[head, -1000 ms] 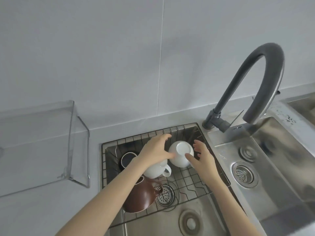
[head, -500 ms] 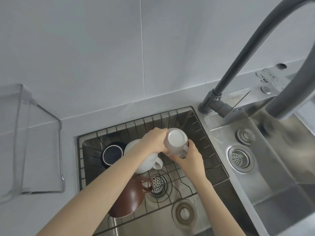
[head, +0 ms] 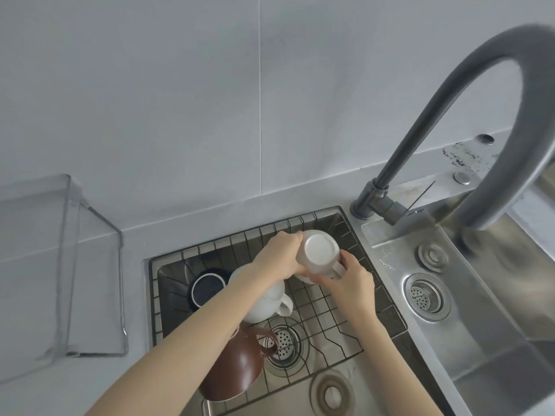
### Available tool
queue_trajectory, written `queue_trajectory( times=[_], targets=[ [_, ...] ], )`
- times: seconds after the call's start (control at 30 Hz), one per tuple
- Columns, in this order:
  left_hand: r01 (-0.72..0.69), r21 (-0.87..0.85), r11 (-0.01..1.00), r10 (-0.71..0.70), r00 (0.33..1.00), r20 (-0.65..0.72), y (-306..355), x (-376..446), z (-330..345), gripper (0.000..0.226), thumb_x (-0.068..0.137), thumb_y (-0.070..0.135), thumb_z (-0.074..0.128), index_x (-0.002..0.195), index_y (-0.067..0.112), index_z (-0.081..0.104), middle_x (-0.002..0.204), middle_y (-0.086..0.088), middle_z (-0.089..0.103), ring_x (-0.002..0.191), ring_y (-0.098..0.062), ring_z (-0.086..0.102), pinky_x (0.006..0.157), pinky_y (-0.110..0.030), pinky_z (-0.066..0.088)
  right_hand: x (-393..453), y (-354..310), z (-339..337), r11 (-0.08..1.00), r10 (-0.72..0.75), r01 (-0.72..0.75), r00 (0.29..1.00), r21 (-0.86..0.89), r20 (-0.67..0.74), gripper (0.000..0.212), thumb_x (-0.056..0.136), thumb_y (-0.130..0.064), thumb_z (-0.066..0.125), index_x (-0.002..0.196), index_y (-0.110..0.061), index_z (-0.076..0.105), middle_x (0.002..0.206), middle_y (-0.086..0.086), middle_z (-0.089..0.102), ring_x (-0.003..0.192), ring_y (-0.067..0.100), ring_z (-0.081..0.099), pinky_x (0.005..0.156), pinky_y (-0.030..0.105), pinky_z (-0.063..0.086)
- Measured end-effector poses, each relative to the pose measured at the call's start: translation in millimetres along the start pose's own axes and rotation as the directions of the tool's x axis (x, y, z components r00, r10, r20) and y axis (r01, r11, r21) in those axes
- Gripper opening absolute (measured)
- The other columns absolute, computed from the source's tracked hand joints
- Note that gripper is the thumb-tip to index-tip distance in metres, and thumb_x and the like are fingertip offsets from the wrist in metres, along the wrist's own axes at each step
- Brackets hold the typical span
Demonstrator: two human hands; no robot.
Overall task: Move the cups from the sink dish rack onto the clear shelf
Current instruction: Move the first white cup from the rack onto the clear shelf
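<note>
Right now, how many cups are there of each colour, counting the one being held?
White cups: 2, the held white cup and the white cup in the rack
Brown cup: 1
Dark blue cup: 1
Total: 4

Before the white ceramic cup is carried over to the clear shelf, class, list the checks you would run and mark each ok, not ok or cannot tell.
1. Both hands on the upturned white ceramic cup: left hand on its side, right hand at the handle. Ok.
2. Cup lifted free of the black wire dish rack: cannot tell.
3. Clear plastic shelf has open room: ok.
4. Second white mug, under the left forearm, may get knocked: not ok.
5. Curved grey tap stands away from the path left: ok.
</note>
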State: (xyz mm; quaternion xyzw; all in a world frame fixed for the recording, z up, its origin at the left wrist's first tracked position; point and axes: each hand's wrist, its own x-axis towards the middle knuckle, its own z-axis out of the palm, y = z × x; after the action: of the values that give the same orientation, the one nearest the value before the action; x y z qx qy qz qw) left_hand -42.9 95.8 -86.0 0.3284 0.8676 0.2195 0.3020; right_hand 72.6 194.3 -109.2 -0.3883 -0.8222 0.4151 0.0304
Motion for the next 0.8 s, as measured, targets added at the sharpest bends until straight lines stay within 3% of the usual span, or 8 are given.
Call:
queue_trajectory(
  times=[0.2, 0.4, 0.53, 0.63, 0.8],
  targets=[
    [-0.087, -0.031, 0.996, 0.075, 0.955, -0.287, 24, -54, -65, 0.068, 0.064, 0.03, 0.076, 0.121, 0.006, 0.047, 0.107, -0.014, 0.065, 0.1, -0.03, 0.057, 0.081, -0.036, 0.046, -17, -71, -39, 0.972, -0.236, 0.237, 0.97, 0.012, -0.053, 0.063, 0.059, -0.037, 0.081, 0.114, -0.017, 0.057, 0.088, -0.003, 0.063, 0.084, 0.017, 0.057, 0.07, 0.027, 0.04],
    [-0.068, -0.135, 0.988, -0.024, 0.81, -0.586, 4, -140, -131, 0.089, 0.062, 0.033, 0.078, 0.137, 0.012, 0.035, 0.125, -0.013, 0.06, 0.118, -0.027, 0.052, 0.095, -0.031, 0.041, -58, -176, -41, 0.884, -0.467, 0.467, 0.883, 0.017, 0.048, 0.067, 0.056, -0.038, 0.082, 0.114, -0.017, 0.056, 0.09, -0.005, 0.064, 0.088, 0.02, 0.06, 0.074, 0.032, 0.045],
    [-0.005, -0.186, 0.982, -0.137, 0.657, -0.741, -29, -206, -166, 0.08, 0.058, 0.033, 0.081, 0.128, 0.011, 0.047, 0.107, -0.014, 0.068, 0.104, -0.029, 0.059, 0.086, -0.033, 0.045, -89, -243, -13, 0.789, -0.61, 0.613, 0.777, 0.031, 0.156, 0.058, 0.053, -0.036, 0.085, 0.1, -0.013, 0.061, 0.085, 0.005, 0.068, 0.08, 0.028, 0.058, 0.071, 0.037, 0.046],
    [0.045, -0.224, 0.974, -0.211, 0.55, -0.808, -64, -253, -186, 0.072, 0.056, 0.034, 0.081, 0.117, 0.008, 0.054, 0.094, -0.015, 0.07, 0.092, -0.032, 0.061, 0.081, -0.04, 0.049, -113, -289, 20, 0.724, -0.672, 0.688, 0.691, 0.04, 0.265, 0.058, 0.054, -0.032, 0.085, 0.104, -0.014, 0.061, 0.096, 0.005, 0.069, 0.09, 0.026, 0.06, 0.078, 0.036, 0.048],
    [0.131, -0.314, 0.94, -0.339, 0.441, -0.831, -127, -307, -206, 0.058, 0.056, 0.036, 0.08, 0.103, 0.009, 0.059, 0.08, -0.007, 0.066, 0.081, -0.032, 0.059, 0.066, -0.036, 0.044, -143, -344, 90, 0.642, -0.717, 0.764, 0.567, 0.066, 0.405, 0.064, 0.051, -0.034, 0.085, 0.106, -0.013, 0.062, 0.1, 0.006, 0.07, 0.094, 0.027, 0.061, 0.084, 0.042, 0.05]
  ],
)
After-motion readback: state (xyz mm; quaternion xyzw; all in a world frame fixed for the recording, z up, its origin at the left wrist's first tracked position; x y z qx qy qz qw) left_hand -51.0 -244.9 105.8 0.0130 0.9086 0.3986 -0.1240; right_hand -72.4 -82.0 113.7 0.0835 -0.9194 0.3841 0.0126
